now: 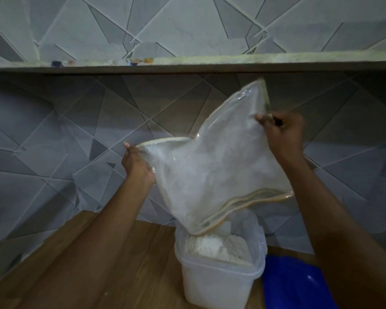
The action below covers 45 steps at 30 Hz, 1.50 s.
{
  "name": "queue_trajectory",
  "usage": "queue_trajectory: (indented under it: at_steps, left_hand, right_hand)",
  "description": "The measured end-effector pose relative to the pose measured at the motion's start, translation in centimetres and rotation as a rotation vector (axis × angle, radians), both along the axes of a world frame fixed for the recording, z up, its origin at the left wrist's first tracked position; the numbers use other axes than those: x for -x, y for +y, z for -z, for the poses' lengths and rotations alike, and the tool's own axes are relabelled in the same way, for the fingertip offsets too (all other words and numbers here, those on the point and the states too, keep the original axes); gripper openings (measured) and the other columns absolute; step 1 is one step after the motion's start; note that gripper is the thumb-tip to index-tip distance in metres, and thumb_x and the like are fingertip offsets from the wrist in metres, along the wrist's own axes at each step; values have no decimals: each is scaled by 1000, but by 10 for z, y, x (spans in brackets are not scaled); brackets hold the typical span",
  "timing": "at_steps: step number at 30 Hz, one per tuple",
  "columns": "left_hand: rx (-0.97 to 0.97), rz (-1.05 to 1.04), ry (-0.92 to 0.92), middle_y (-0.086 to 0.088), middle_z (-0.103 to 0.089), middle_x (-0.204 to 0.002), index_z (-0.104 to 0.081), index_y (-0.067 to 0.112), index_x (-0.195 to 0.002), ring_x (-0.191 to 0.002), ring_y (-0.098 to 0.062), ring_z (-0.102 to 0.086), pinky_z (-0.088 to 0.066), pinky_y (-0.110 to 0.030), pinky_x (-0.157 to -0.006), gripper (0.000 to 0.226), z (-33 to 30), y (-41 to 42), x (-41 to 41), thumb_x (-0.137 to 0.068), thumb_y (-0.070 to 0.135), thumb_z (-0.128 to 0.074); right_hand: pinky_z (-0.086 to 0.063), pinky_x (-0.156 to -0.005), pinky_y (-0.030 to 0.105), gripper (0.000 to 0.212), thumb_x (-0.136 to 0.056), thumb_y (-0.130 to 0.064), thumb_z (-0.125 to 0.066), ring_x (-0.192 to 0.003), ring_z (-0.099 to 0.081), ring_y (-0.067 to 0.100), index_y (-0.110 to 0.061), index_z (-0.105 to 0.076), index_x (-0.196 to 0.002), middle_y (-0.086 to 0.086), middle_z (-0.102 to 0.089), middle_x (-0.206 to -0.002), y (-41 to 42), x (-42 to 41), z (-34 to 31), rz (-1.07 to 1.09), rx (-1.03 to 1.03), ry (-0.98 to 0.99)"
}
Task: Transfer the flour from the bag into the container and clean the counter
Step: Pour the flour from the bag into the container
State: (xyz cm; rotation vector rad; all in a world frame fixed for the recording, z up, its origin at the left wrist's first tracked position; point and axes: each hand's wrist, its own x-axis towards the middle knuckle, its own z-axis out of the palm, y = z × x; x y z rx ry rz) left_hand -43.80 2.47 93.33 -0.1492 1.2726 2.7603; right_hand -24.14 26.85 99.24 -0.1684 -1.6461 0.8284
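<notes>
Here, the left hand (138,166) and the right hand (283,132) are each pinching a corner of the clear, flour-dusted plastic bag (212,170), holding it upended, mouth down, over the translucent plastic container (218,279) of white flour (216,246) standing on the wooden worktop (125,275).

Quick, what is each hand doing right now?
Left hand: closed, gripping the left edge of the clear flour bag.
Right hand: closed, pinching the bag's upper right edge.
</notes>
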Motion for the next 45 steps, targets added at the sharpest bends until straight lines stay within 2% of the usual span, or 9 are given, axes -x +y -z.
queue_trajectory:
  at_steps: [3, 12, 16, 20, 22, 26, 31, 36, 45]
  left_hand:
    - [-6, 1, 16, -14, -64, -126, -51, 10, -129, -84, -23, -64, -57, -38, -77, 51, 1, -1, 1, -104, 51, -38]
    - [9, -30, -22, -11, -68, -116, -56, 12, -112, -79, -20, -65, -54, -29, -66, 45, 7, -1, 4, -103, 53, -39]
    - [-24, -23, -21, -16, -64, -117, -55, 9, -95, -88, -27, -64, -54, -41, -84, 45, 6, 2, 4, -105, 50, -38]
    - [-56, 0, -57, -12, -64, -118, -54, 11, -127, -91, -27, -64, -55, -41, -88, 52, 7, 1, 5, -103, 54, -37]
    - [-84, 5, -30, -14, -63, -122, -53, 10, -119, -93, -27, -64, -54, -42, -88, 47, 8, 0, 6, -104, 52, -38]
    - [-97, -7, -29, -9, -65, -109, -55, 12, -112, -84, -22, -65, -58, -36, -76, 46, 10, -1, 7, -103, 53, -38]
    - [-96, -26, -41, -10, -64, -108, -56, 9, -119, -96, -27, -64, -54, -46, -97, 49, 8, -4, 9, -103, 52, -39]
    - [-92, -13, 12, -5, -66, -76, -61, 13, -77, -74, -22, -65, -59, -39, -75, 48, 14, -8, 15, -98, 55, -50]
    - [-130, -41, 62, 1, -59, -58, -57, 14, -66, -55, -14, -57, -53, -30, -64, 41, 16, -22, 20, -98, 39, -61]
  right_hand:
    - [-38, -56, 14, 21, -89, -15, -72, -51, -46, -8, -10, -68, -70, -17, -53, -50, 5, 1, 6, 21, 107, 136]
    - [-36, -53, 13, 25, -90, -21, -73, -49, -45, -4, -11, -66, -68, -20, -53, -49, 0, 1, 0, -10, -14, -55]
    - [-33, -52, 14, 36, -89, -18, -73, -47, -40, -6, -26, -55, -58, -20, -47, -44, 5, 2, -4, 55, 54, 92]
    - [-34, -51, 10, 26, -91, -21, -71, -47, -47, -4, -11, -71, -67, -15, -54, -53, 2, 5, 2, 88, -7, -24]
    - [-38, -55, 14, 20, -90, -20, -71, -51, -48, -7, -6, -76, -77, -10, -60, -62, 4, 5, 0, 123, 43, 110]
    - [-37, -54, 13, 19, -87, -14, -74, -49, -45, -6, -15, -71, -67, -22, -54, -48, 1, 7, -6, 82, -52, 23]
    - [-36, -53, 15, 26, -87, -14, -73, -49, -44, -7, -19, -66, -62, -22, -51, -47, -3, 5, -13, 61, -46, 63]
    - [-45, -62, 17, 7, -86, -10, -72, -60, -55, -9, -10, -74, -80, -28, -61, -55, 1, 10, -12, 53, 2, 197]
    - [-49, -64, 24, 36, -84, -15, -74, -63, -53, -7, -40, -64, -61, -29, -57, -55, -15, 15, -19, -62, -14, 190]
